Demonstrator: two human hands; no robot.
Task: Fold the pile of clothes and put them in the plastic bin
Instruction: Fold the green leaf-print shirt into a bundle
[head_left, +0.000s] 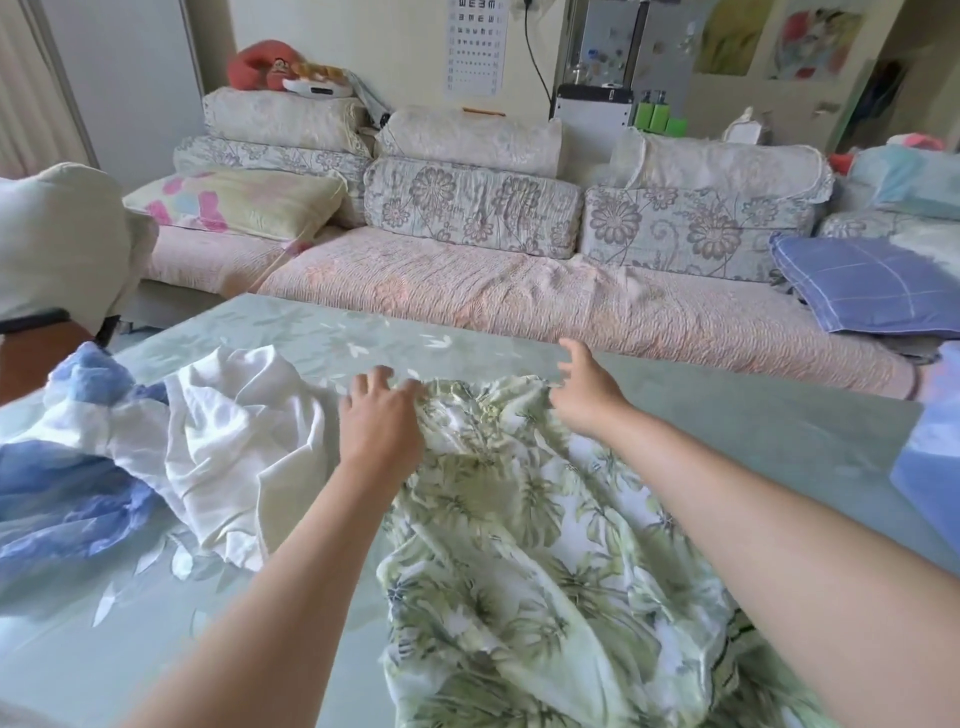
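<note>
A green leaf-print garment (519, 545) lies rumpled across the lower centre and lower right of the frame, running from the near edge up to just past the middle, spread over a pale green bench (727, 431) with a glossy leaf-patterned top. At the garment's far edge, a little left of centre, the left hand (382, 421) rests on the cloth with its fingers curled down over the bunched hem, gripping it. The right hand (584, 397) is at the garment's far right corner, fingers apart and loosely bent with the thumb raised; its heel sits at the fabric, and it holds nothing that can be seen. Both bare forearms reach up from the bottom of the frame, one on either side of the garment. Just left of the left hand, a crumpled white garment (234, 431) touches the leaf-print one, and further left a sheer blue garment (67, 493) lies heaped against the white one at the left edge. A blue cloth (930, 467) shows at the right edge, cut off by the frame. Beyond the bench, a sofa (519, 296) with a pink cover fills the middle band, backed by floral cushions (467, 208), with a blue checked pillow (872, 286) on its right end. An eye chart (475, 47) hangs on the wall at top centre.
</note>
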